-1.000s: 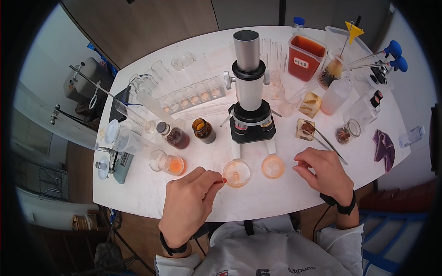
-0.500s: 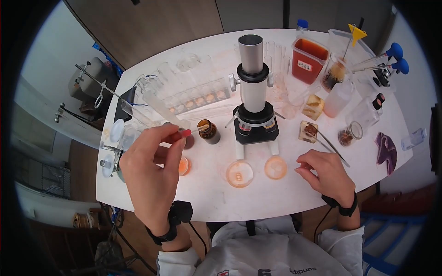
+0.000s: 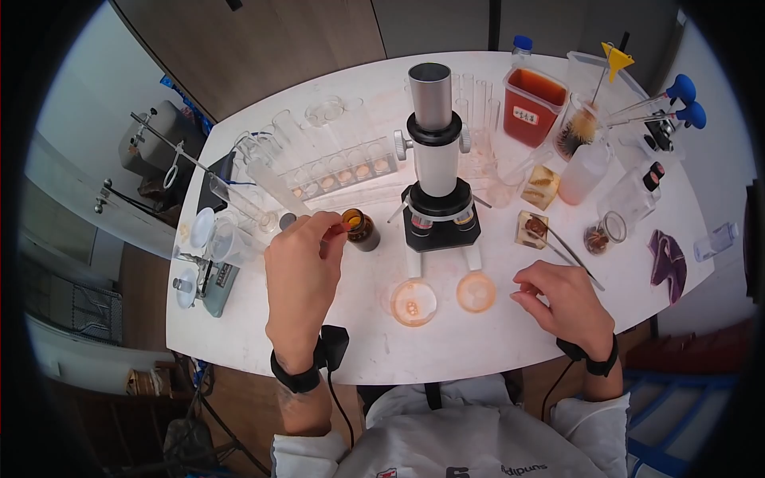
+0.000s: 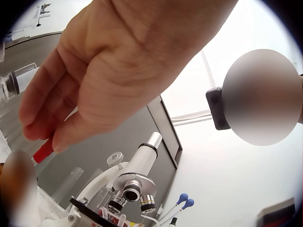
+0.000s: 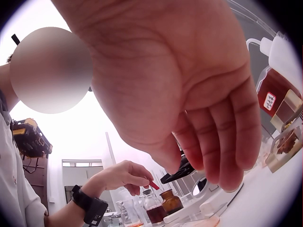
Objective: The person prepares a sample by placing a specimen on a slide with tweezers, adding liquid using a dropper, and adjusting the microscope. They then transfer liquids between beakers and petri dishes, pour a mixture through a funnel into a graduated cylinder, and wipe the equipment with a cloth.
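Observation:
My left hand (image 3: 304, 275) pinches the red bulb of a dropper (image 4: 44, 151) between thumb and fingers. It is right at the mouth of an open amber glass bottle (image 3: 363, 236), and the dropper's tube is hidden at the bottle. A bottle of dark red liquid (image 5: 154, 208) stands beside the amber one, mostly covered by the left hand in the head view. My right hand (image 3: 567, 304) hovers low at the table's right side, fingers loosely bent with nothing in them. Between the hands lie a larger glass dish with small orange pieces (image 3: 412, 307) and a smaller orange dish (image 3: 476, 291).
A microscope (image 3: 437, 163) stands at the table's middle, behind the dishes. Left of it are a rack of orange-filled tubes (image 3: 344, 175) and a balance (image 3: 217, 287). To the right are tweezers (image 3: 574, 259), specimen blocks (image 3: 531, 229), a jar (image 3: 604, 233) and a red container (image 3: 532, 115).
My left hand has moved from the larger dish to the left with the dropper, then right to the amber bottle's mouth. The right hand has stayed in place.

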A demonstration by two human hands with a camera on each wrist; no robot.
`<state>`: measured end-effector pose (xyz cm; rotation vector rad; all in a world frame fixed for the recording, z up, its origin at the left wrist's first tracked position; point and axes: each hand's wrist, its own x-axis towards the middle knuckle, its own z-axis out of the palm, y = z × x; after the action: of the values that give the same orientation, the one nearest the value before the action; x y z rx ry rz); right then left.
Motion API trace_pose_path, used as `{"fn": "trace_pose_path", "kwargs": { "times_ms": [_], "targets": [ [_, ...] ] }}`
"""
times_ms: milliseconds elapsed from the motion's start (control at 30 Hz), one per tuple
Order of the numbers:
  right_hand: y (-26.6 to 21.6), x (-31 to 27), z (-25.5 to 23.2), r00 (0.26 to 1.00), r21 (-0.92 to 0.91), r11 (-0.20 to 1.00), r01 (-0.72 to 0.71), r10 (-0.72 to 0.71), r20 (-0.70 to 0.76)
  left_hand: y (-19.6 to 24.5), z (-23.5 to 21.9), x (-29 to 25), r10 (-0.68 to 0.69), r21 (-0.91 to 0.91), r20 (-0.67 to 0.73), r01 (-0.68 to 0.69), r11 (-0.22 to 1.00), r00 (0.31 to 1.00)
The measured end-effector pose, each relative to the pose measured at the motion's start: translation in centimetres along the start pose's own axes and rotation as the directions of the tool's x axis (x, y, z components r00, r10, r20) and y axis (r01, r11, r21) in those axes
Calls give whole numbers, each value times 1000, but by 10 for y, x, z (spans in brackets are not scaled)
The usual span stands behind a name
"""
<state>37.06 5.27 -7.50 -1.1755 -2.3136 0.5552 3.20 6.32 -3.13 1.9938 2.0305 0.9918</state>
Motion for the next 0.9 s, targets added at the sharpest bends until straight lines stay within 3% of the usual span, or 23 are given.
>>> {"fn": "trace_pose_path", "kwargs": {
  "times_ms": [300,500,600,700,833,900],
  "targets": [
    [-1,2,1,1000,-11,1000,-4,4,23,-9,6,-1,104,86,-72,-98,991,992],
    [-6,7,0,998,-74,997,7,-2,70,4,-2,-14,4,-34,-78,-7,999,997],
    [-18,15,3,990,-139,990,19,0,139,7,-6,-32,64,-45,174,-57,997,983],
    [-31,31,11,978,-166,984,68,-32,206,-4,7,-42,104,-43,393,-94,995,914],
    [-36,51,36,951,-197,975,99,-34,307,-15,24,-45,141,17,450,-166,986,882],
    [-38,56,49,937,-225,970,97,-13,349,-13,28,-45,106,24,468,-133,991,878]
  ]
}}
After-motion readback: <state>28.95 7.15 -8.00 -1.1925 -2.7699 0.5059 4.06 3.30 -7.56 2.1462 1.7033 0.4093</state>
